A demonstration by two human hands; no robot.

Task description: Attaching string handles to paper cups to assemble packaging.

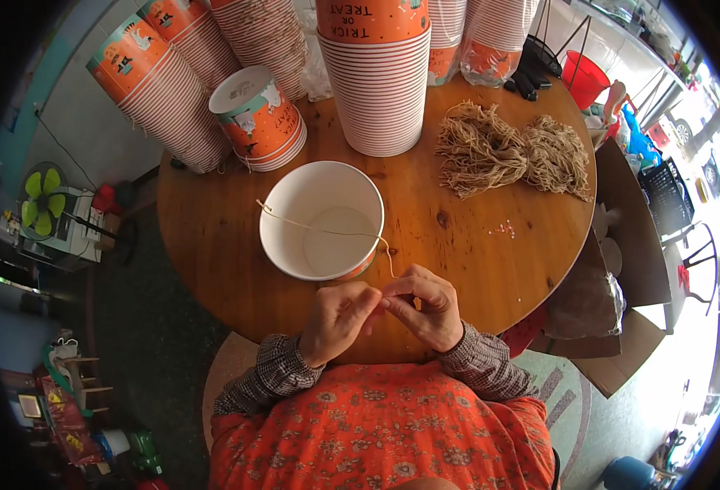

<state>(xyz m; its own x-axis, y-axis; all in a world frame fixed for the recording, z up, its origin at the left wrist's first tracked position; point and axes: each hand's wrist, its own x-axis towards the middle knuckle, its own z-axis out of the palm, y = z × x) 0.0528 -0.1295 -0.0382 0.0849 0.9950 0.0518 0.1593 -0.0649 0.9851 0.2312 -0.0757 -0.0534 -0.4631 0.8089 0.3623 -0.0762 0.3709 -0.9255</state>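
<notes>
A white-lined paper bucket (278, 241) sits on the wooden table just beyond my hands, its open mouth tipped toward me. A thin tan cord (315, 229) is knotted at the left of its rim, crosses the mouth, passes over the right rim and runs down to my fingers. My left hand (342, 317) and my right hand (427, 307) meet at the fingertips near the table's front edge, both in a pinch. The cord's end goes in between them, and the fingers hide its tip.
A tall stack of orange and white buckets (380, 98) stands behind. More stacks (160, 98) lean at the left beside a short stack (266, 131). Bundles of tan cords (482, 151) lie at the right, near small pink bits (503, 229). An open cardboard box (621, 269) stands beyond the table.
</notes>
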